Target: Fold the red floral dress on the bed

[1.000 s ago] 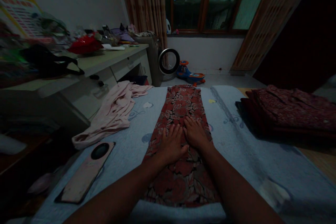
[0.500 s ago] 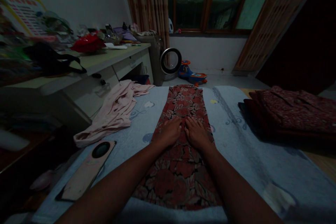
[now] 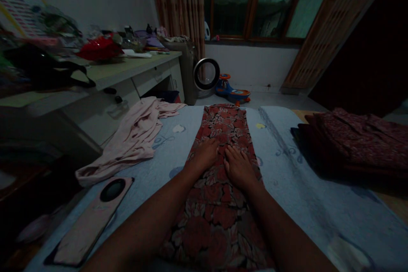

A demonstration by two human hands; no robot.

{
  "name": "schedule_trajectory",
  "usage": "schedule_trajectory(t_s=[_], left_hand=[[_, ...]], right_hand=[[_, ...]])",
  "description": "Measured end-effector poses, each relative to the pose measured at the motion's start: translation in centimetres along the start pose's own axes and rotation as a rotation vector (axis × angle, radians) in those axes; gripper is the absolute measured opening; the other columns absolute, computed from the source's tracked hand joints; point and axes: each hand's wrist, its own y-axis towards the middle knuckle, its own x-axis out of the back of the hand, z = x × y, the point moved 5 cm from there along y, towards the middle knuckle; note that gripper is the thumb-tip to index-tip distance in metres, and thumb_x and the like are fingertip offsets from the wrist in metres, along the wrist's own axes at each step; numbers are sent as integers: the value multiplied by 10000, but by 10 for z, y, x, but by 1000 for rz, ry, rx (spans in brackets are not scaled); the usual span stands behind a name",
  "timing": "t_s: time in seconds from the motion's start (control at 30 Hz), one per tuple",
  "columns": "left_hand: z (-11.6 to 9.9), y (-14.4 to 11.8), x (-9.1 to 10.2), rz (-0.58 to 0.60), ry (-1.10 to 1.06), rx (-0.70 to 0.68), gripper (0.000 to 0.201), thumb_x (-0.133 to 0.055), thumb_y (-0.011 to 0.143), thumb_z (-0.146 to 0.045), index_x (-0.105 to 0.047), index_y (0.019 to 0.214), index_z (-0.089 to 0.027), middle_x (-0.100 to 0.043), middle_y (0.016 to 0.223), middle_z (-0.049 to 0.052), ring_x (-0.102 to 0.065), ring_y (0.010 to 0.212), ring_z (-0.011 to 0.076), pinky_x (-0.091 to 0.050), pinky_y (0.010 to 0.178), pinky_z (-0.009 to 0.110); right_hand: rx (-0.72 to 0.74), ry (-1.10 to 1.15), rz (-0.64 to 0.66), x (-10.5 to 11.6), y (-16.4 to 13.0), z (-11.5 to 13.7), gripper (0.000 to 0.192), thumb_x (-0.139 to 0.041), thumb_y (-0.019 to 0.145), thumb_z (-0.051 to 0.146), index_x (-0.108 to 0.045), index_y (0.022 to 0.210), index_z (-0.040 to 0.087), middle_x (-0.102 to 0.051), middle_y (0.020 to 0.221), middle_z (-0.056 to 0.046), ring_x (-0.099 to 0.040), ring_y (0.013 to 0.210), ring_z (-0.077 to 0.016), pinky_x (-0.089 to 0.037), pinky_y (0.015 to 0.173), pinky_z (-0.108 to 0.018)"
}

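Both palms lie flat and ungripping, left hand (image 3: 205,155) at 11 o'clock of right hand (image 3: 238,166), on the floral garment (image 3: 219,187) spread mid-blanket (image 3: 296,187). Uneven pressing could bunch it sideways toward the phone (image 3: 91,221) at 8 o'clock.

wall poster (image 3: 19,4) print too blurred, no readable text

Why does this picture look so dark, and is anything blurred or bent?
Head view: dim room light, with the right side nearly black; the left hand and right hand on the floral cloth stay fairly sharp; the desk clutter at left smears; the wide lens bows the edges.
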Motion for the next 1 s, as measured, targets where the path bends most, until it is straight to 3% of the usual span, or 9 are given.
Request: schedule_trajectory(t_s=[0.27, 0.43, 0.6, 0.77, 1.0], left_hand=[[1, -4, -1, -57, 37, -18, 358, -443, 976, -221, -560, 1311, -174, -585, 1371, 109, -512, 1286, 239, -398, 1086, 406], [9, -2, -11, -14, 49, 31, 488, -393, 1002, -312, -438, 1460, -146, -444, 1549, 121, -388, 1434, 269, -286, 1188, 471], [19, 2, -15, 16, 63, 58, 547, -399, 997, -422, -404, 1499, -206, -363, 1605, 99, -328, 1476, 297, -272, 1190, 517], [26, 5, -17, 30, 49, 67, 534, -343, 1020, -462, -404, 1498, -234, -356, 1610, 89, -325, 1481, 275, -258, 1195, 539], [34, 7, -5, 6, 68, 139, 492, -361, 1015, -330, -413, 1493, -225, -430, 1563, 114, -350, 1465, 277, -222, 1196, 569]], right_hand=[[-8, -1, 4, 0, 1, 1, 529, -357, 1003, 295, -416, 1512, 164, -345, 1607, -98, -296, 1488, -246, -233, 1200, -509], [-14, -3, 2, 0, 0, 0, 530, -355, 1003, 301, -419, 1510, 158, -355, 1603, -87, -292, 1490, -243, -226, 1205, -497], [-3, -9, -8, 1, -1, 0, 530, -349, 1006, 303, -409, 1517, 174, -352, 1605, -91, -295, 1489, -242, -233, 1199, -495], [-11, -10, 0, 0, -1, 1, 523, -343, 1006, 295, -424, 1506, 167, -356, 1604, -84, -298, 1486, -247, -220, 1204, -494], [-23, -8, 20, 0, 0, 1, 530, -351, 1005, 303, -414, 1512, 163, -352, 1607, -83, -296, 1489, -241, -222, 1209, -491]])
